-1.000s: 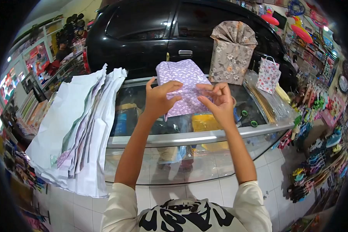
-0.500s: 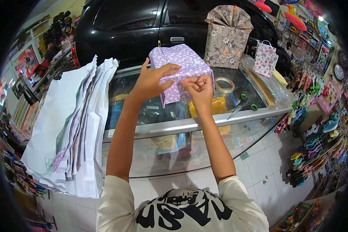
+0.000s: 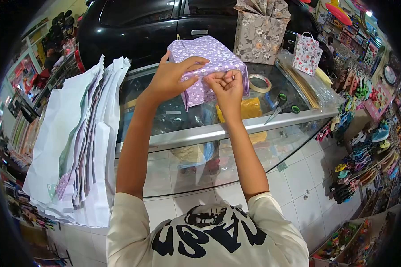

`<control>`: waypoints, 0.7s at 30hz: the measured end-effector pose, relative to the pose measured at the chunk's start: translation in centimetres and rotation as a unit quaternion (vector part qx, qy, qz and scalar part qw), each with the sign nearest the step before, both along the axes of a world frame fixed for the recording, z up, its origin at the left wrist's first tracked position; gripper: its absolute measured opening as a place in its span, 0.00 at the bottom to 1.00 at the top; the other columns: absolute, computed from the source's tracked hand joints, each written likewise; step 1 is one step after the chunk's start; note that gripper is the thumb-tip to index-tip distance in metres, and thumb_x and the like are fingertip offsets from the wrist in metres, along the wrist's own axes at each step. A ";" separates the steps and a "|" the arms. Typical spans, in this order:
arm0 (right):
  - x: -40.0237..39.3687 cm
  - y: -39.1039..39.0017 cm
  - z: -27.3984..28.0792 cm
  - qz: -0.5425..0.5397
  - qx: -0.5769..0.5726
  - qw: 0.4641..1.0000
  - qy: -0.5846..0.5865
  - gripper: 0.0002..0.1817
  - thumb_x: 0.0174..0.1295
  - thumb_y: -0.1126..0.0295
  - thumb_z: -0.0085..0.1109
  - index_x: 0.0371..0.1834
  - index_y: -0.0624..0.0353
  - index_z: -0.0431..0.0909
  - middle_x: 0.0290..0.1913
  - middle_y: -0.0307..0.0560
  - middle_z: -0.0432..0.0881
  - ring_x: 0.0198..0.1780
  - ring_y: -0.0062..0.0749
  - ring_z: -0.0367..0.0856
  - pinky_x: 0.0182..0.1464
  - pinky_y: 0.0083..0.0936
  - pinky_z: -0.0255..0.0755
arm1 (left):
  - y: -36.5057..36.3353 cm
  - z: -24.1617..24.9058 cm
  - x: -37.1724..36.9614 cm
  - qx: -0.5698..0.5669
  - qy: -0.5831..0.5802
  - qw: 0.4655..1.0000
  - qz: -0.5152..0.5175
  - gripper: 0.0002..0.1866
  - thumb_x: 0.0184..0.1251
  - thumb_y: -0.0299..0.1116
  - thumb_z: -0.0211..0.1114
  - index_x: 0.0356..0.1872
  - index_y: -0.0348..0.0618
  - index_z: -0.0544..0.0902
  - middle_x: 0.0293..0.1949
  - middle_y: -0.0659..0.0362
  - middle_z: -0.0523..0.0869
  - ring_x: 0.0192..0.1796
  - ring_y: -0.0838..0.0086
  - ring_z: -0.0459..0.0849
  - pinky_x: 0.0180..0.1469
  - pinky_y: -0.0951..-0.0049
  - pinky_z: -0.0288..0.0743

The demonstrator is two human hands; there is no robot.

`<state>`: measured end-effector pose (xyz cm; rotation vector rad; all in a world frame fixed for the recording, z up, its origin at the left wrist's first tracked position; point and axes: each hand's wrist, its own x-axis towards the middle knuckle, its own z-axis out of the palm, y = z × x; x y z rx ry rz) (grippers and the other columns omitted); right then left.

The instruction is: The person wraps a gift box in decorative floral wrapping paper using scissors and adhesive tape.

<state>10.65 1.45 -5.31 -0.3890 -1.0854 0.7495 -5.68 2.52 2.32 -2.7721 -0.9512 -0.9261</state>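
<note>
A box wrapped in purple flowered paper (image 3: 209, 51) stands on the glass counter (image 3: 236, 128). My left hand (image 3: 171, 78) lies flat on the box's near top edge, fingers spread, pressing the paper down. My right hand (image 3: 227, 86) is closed against the near side of the box, fingertips pinching the paper fold there. A roll of clear tape (image 3: 259, 83) lies just right of the box, and green-handled scissors (image 3: 280, 104) lie beyond it.
A thick stack of wrapping paper sheets (image 3: 82, 133) hangs over the counter's left end. A grey flowered wrapped box (image 3: 258, 33) and a small flowered gift bag (image 3: 306, 53) stand at the back right. A black car (image 3: 133, 26) is behind the counter. Shelves of goods line the right side.
The right hand came in from the box's right and closed onto the near fold. The left hand stays pressed on the top. The view has shifted down, uncovering the tape and scissors.
</note>
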 end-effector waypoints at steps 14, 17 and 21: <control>-1.0 -0.1 -0.2 -0.102 0.019 0.994 -0.042 0.22 0.53 0.85 0.63 0.35 0.56 0.56 0.33 0.47 0.78 0.32 0.19 0.76 0.34 0.13 0.71 | 0.6 -0.7 -0.1 0.034 -0.020 0.999 -0.025 0.22 0.61 0.35 0.61 0.57 0.60 0.72 0.49 0.62 0.85 0.58 0.69 0.79 0.70 0.43 0.36; -1.5 -0.4 0.0 -0.140 0.021 0.989 -0.045 0.22 0.52 0.84 0.64 0.35 0.57 0.57 0.32 0.46 0.78 0.31 0.20 0.76 0.34 0.15 0.72 | 0.6 -0.6 -0.1 0.025 -0.020 0.999 -0.026 0.22 0.60 0.35 0.61 0.57 0.60 0.72 0.49 0.62 0.85 0.58 0.69 0.79 0.69 0.42 0.36; -2.2 -0.4 0.1 -0.189 0.037 0.980 -0.055 0.22 0.51 0.82 0.66 0.34 0.57 0.57 0.30 0.46 0.78 0.30 0.22 0.78 0.35 0.17 0.73 | 0.6 -0.6 -0.1 0.028 -0.021 0.999 -0.025 0.22 0.60 0.36 0.60 0.57 0.59 0.73 0.50 0.63 0.84 0.57 0.68 0.80 0.70 0.42 0.36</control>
